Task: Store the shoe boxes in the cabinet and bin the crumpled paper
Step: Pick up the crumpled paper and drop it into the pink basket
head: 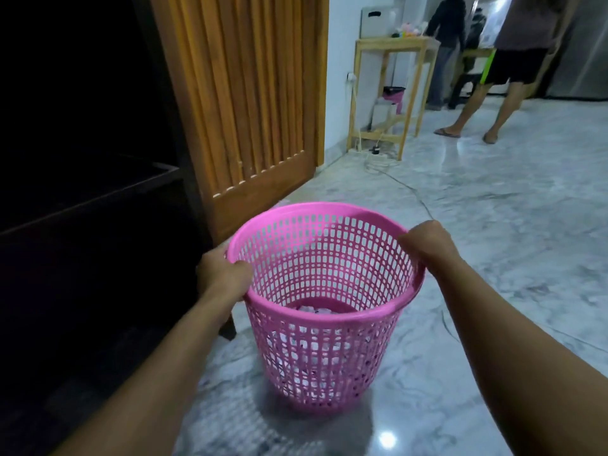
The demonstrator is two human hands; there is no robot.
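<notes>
Between the left hand (222, 269) and the right hand (427, 240), the basket (329, 210) is smooth pink plastic lattice. The crumpled paper (316, 309) inside looks matt white. Below both hands the floor (493, 225) is glossy, marble-like stone. Left of the left hand the cabinet (82, 258) is dark matt wood, and beyond it the slatted door (256, 93) is warm satin wood.

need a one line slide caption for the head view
Left hand and right hand grip the rim of a pink mesh bin with crumpled paper inside, beside a dark cabinet
</notes>
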